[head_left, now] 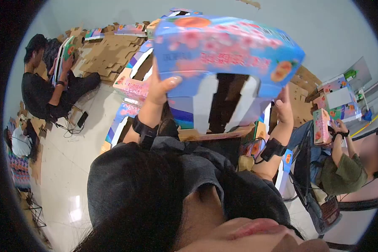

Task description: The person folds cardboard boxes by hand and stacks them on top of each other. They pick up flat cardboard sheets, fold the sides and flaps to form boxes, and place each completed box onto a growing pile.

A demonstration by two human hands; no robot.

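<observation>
A blue cardboard fruit carton (235,52) printed with pink blossoms and peaches is raised in front of me, slightly blurred. Its near side has a wide cut-out, through which a dark gap and white flaps show. My left hand (164,88) grips the carton's left end, thumb on the printed face and fingers hidden behind. At the lower right corner, my right hand (284,109) is closed on the other end, its fingers partly hidden by the carton. Both wrists wear dark bands.
Other printed cartons (130,86) stand left of my arms. Flattened brown cardboard (109,54) is stacked behind. A person in black (42,92) sits at left holding a carton; a person in olive green (344,174) handles a pink carton (322,126) at right. A chair (308,189) stands close by.
</observation>
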